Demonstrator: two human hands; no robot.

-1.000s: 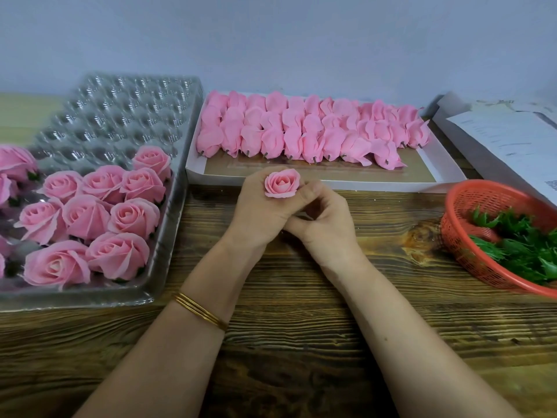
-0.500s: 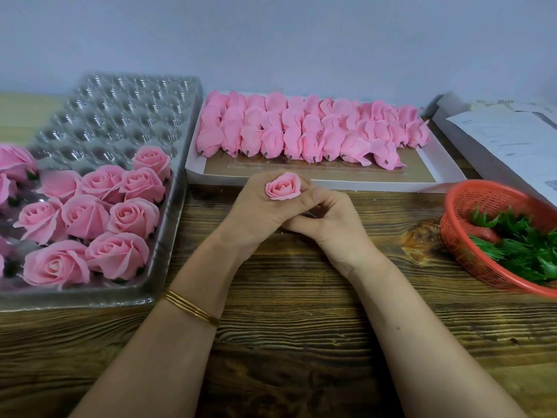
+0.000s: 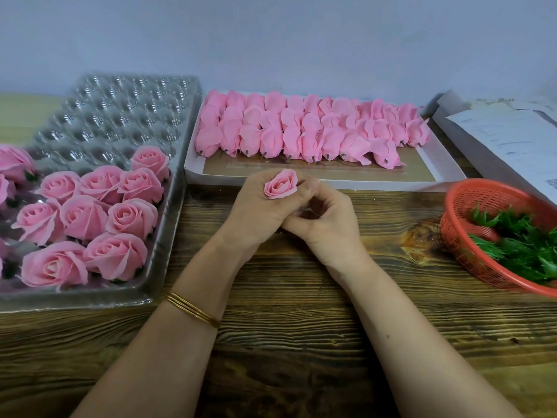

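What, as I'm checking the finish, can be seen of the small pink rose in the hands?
The small pink rose head looks like foam or paper: layered petals wrapping a tight centre, outer rims curled outward. It faces up above the wooden table. The left hand grips it from below; the right hand curls beneath. Its base is hidden.

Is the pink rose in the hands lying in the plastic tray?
No, the left hand holds the pink rose above the wooden table, outside the clear plastic tray.
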